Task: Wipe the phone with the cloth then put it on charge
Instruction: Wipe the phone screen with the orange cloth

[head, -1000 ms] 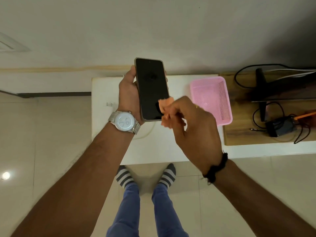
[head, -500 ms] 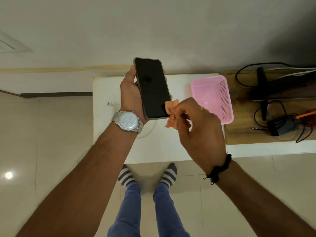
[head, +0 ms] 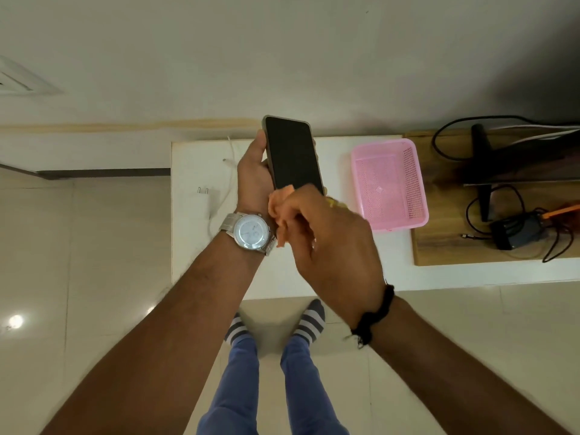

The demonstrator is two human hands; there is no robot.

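Note:
My left hand (head: 253, 174) grips a phone (head: 293, 153) with a dark screen, upright above the white table (head: 191, 246). An orange cloth (head: 279, 211) is pinched in my right hand (head: 329, 237) and pressed against the bottom edge of the screen, next to my left wrist. The lower end of the phone is hidden behind the cloth and my fingers. On the table to the left lies a white charger plug (head: 203, 200) with a white cable (head: 230, 164).
A pink plastic basket (head: 390, 183) stands on the table to the right of the phone. Further right a wooden board (head: 439, 249) carries black cables, a black adapter (head: 516, 230) and a monitor stand (head: 481, 171). My feet stand on the tiled floor below the table's front edge.
My right hand has dragged the cloth leftwards along the bottom of the screen, from the lower right corner to the lower left. The phone has tilted slightly.

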